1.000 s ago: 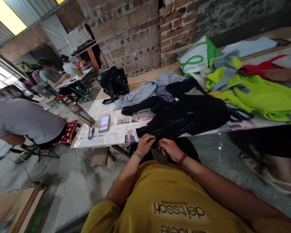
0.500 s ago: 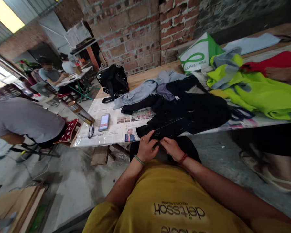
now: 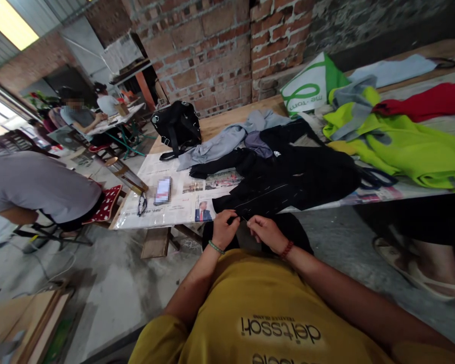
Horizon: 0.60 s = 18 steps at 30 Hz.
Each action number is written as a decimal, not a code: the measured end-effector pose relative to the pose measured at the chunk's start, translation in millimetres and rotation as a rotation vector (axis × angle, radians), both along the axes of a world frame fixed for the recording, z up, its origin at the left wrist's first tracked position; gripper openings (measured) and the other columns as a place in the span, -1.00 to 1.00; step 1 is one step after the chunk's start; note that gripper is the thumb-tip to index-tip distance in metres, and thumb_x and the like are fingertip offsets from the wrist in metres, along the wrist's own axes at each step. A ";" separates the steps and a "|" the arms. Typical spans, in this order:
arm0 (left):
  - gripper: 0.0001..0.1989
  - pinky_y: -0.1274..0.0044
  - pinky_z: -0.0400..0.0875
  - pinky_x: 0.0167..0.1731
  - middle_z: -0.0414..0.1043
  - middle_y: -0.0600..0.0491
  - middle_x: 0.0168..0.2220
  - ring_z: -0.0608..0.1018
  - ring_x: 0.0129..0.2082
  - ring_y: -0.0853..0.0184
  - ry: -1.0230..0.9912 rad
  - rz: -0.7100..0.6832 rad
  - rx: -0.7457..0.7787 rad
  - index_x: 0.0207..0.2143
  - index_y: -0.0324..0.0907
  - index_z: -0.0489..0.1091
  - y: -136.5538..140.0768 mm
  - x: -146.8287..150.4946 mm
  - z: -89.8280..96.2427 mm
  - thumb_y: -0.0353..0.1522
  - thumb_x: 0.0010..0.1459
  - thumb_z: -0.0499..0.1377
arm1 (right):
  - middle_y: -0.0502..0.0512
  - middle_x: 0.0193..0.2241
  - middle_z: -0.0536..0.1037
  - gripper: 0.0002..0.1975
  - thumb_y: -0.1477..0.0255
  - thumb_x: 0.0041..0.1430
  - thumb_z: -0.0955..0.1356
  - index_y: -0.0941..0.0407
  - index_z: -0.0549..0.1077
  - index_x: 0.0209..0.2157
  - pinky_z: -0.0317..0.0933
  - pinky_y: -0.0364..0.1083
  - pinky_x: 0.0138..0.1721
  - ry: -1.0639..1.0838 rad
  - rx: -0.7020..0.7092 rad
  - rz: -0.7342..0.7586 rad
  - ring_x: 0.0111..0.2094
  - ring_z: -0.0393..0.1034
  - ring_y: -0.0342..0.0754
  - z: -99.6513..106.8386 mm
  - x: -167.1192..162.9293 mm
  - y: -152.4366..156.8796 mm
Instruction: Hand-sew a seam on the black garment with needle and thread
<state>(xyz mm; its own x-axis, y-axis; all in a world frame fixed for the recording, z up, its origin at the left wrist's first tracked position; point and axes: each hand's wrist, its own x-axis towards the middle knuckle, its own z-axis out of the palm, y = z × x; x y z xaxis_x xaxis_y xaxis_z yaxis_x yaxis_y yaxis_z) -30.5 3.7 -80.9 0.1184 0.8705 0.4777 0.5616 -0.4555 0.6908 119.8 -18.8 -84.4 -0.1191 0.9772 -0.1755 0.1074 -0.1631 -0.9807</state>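
A black garment [image 3: 288, 182] with lines of white stitches lies on the near side of the table, its front edge close to my hands. My left hand [image 3: 225, 231] is closed in a pinch at that edge; whatever lies between its fingertips is hidden. Just to the right, my right hand [image 3: 267, 233] is closed too, thumb against forefinger. A thin, pale needle [image 3: 244, 219] shows at its fingertips, pointing towards my left hand, though it is too fine to see clearly. A small gap separates the two hands.
Newspaper under clear plastic covers the table [image 3: 174, 217]. On it are a phone [image 3: 163, 190], a black bag [image 3: 177, 126], a grey garment [image 3: 223, 144], a green-and-white bag [image 3: 311, 83] and a yellow-green garment [image 3: 405, 141]. A seated person [image 3: 41, 187] is at left; a sandalled foot [image 3: 432, 268] is at right.
My left hand's spread fingers have lifted off the black garment and closed into a pinch. My right hand has turned slightly, and a thin needle now shows at its fingertips.
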 end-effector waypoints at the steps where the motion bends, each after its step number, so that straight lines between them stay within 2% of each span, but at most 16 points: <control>1: -0.95 0.45 0.40 -0.24 0.49 0.02 -0.35 0.52 -0.30 0.34 0.007 -0.016 -0.001 -0.45 -0.20 0.40 -0.9 -0.4 0.6 -0.49 -0.02 0.17 | -0.11 -0.71 0.29 -0.81 0.32 0.00 0.23 0.13 0.27 -0.58 0.00 -0.23 -0.68 0.033 -0.039 0.021 -0.74 0.11 -0.26 1.3 -0.7 0.1; 5: -0.94 0.44 0.38 -0.23 0.50 0.01 -0.36 0.52 -0.30 0.34 0.074 -0.118 0.061 -0.45 -0.19 0.42 -5.0 0.3 1.3 -0.49 -0.01 0.16 | -0.08 -0.66 0.36 -0.83 0.35 0.02 0.25 0.14 0.31 -0.55 0.09 -0.23 -0.67 0.101 -0.107 0.056 -0.72 0.19 -0.25 5.9 -1.7 1.1; 10: -0.92 0.40 0.33 -0.16 0.52 0.01 -0.35 0.52 -0.27 0.34 0.199 -0.205 0.151 -0.43 -0.18 0.43 -5.9 -0.7 0.2 -0.47 0.02 0.14 | -0.09 -0.74 0.33 -0.79 0.38 0.07 0.23 0.13 0.30 -0.59 0.06 -0.23 -0.67 -0.028 -0.057 0.094 -0.73 0.18 -0.23 8.2 3.6 3.3; 13: -0.93 0.38 0.31 -0.12 0.52 0.01 -0.33 0.52 -0.28 0.34 0.229 -0.221 0.177 -0.44 -0.17 0.43 -6.7 -3.0 2.1 -0.45 0.03 0.14 | -0.11 -0.79 0.27 -0.77 0.40 0.07 0.22 0.12 0.30 -0.63 0.06 -0.23 -0.65 -0.150 0.020 0.144 -0.73 0.18 -0.22 7.6 7.1 3.2; 16: -0.90 0.40 0.32 -0.14 0.52 0.01 -0.36 0.52 -0.29 0.35 0.179 -0.221 0.162 -0.43 -0.18 0.43 -8.4 -4.2 5.1 -0.39 0.08 0.13 | -0.10 -0.73 0.33 -0.79 0.41 0.08 0.20 0.12 0.30 -0.59 0.07 -0.22 -0.66 -0.162 0.051 0.170 -0.74 0.20 -0.22 6.1 7.6 1.6; 18: -0.86 0.44 0.35 -0.21 0.51 0.02 -0.41 0.52 -0.34 0.36 0.126 -0.171 0.118 -0.44 -0.19 0.43 -8.6 -4.4 5.9 -0.38 0.12 0.10 | -0.09 -0.67 0.40 -0.82 0.41 0.09 0.19 0.11 0.31 -0.54 0.08 -0.21 -0.66 -0.134 0.049 0.192 -0.75 0.21 -0.23 5.2 6.9 0.2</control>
<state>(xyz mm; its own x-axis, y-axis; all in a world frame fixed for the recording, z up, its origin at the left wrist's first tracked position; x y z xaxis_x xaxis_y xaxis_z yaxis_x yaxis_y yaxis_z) -35.0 -5.0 -75.0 0.3242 0.7719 0.5469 0.5477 -0.6245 0.5568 126.6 -18.6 -79.3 -0.2821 0.9468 -0.1549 0.2614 -0.0795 -0.9620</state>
